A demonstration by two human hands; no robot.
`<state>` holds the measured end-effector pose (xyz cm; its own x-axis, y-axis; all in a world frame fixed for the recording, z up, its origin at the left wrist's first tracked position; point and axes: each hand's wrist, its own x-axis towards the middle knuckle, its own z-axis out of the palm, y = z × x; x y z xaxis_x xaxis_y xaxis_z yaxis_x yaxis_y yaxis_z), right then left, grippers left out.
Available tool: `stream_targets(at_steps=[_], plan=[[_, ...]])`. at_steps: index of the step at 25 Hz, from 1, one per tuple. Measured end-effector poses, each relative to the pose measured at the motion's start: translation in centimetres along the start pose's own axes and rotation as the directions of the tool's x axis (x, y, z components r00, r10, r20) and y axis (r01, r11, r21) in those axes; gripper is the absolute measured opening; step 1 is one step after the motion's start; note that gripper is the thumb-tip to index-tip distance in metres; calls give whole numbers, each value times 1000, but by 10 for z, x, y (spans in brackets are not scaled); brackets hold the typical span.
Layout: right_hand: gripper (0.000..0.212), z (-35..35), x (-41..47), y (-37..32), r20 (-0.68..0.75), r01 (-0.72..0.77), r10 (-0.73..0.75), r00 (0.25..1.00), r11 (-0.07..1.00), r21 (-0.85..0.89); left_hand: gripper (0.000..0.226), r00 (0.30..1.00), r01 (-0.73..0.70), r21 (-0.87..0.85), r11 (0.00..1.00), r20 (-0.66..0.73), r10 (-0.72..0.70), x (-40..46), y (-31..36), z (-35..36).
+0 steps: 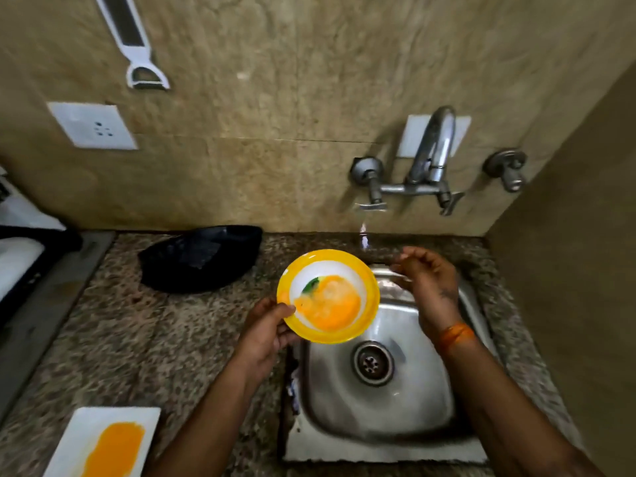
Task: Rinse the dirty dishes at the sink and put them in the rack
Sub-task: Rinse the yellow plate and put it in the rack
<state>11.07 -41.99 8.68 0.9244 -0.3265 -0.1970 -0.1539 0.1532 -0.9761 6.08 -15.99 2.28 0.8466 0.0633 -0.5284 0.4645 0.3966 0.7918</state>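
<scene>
The left hand (266, 327) grips the yellow-rimmed bowl (328, 296), smeared orange inside, over the near-left corner of the sink (426, 418). The right hand (425, 280) hovers over the sink's far edge, fingers loosely spread, holding nothing. A smeared white plate (103, 442) lies on the bench (172, 339) left of the sink.

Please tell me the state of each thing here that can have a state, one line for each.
Bowl: dirty with orange residue, held over the sink edge.
Left hand: grips the bowl rim.
Right hand: open, holds nothing.
Tap: running, thin stream.
Sink: wet, no dishes inside.
White plate: dirty, orange smear, on the counter.
Black pan: on the counter, by the wall.
</scene>
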Motion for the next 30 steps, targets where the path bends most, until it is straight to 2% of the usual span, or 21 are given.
stream_targets(at_steps=[2,5,7,10,11,12,15,17,18,19,20,21,22,23,24,25,27,28,29,30], plan=[[17,-20,37,-10,-103,74,-78,992,996,-44,27,997,-3,-6,1000,75,3,5,-3,38],[47,-41,87,-28,-239,190,-281,929,920,-342,29,990,18,-22,1000,137,-15,15,-4,91],[51,-42,107,-46,-223,233,-346,911,880,-414,31,989,40,-37,999,142,-35,24,-4,119],[37,-38,123,-55,-134,325,-464,876,772,-546,38,986,73,-52,996,156,-64,31,-7,146],[38,-40,128,-52,-120,336,-496,860,728,-597,40,985,78,-50,996,156,-69,34,-9,150],[39,-42,134,-48,-132,330,-497,858,728,-601,42,985,81,-50,995,155,-72,36,-11,153],[38,-45,141,-44,-144,286,-368,918,870,-403,42,986,83,-37,996,148,-76,40,-13,153],[41,-48,119,-38,-124,252,-354,927,833,-492,41,988,81,-19,997,133,-78,43,-14,149],[52,-51,99,-32,-80,247,-357,931,774,-583,40,990,77,-22,997,120,-74,46,-16,146],[63,-53,74,-28,27,290,-363,931,693,-660,39,992,70,-28,997,103,-67,49,-18,144],[64,-54,50,-22,191,364,-328,925,622,-694,36,994,61,-29,998,88,-58,51,-18,143],[61,-53,29,-16,373,433,-227,900,566,-701,34,996,50,-27,998,75,-47,53,-18,143],[60,-52,15,-8,524,475,-62,850,522,-709,31,997,40,-28,999,65,-38,56,-20,143],[63,-52,5,3,597,500,108,795,440,-746,28,998,32,-25,999,61,-31,59,-23,142],[72,-52,0,15,604,532,212,768,315,-786,25,998,28,-11,1000,65,-27,61,-23,141],[82,-54,2,27,568,544,256,782,164,-823,22,996,37,20,999,77,-38,62,-23,139],[103,-61,13,38,459,490,246,854,-84,-867,19,986,110,104,989,112,-121,62,-25,138],[109,-61,19,40,445,479,229,866,-124,-869,18,977,147,132,980,134,-165,60,-27,138],[113,-55,24,41,475,500,213,854,-81,-862,18,971,164,151,975,149,-186,59,-29,140],[113,-46,25,39,530,538,209,822,18,-843,18,970,159,158,975,157,-184,57,-28,143]])
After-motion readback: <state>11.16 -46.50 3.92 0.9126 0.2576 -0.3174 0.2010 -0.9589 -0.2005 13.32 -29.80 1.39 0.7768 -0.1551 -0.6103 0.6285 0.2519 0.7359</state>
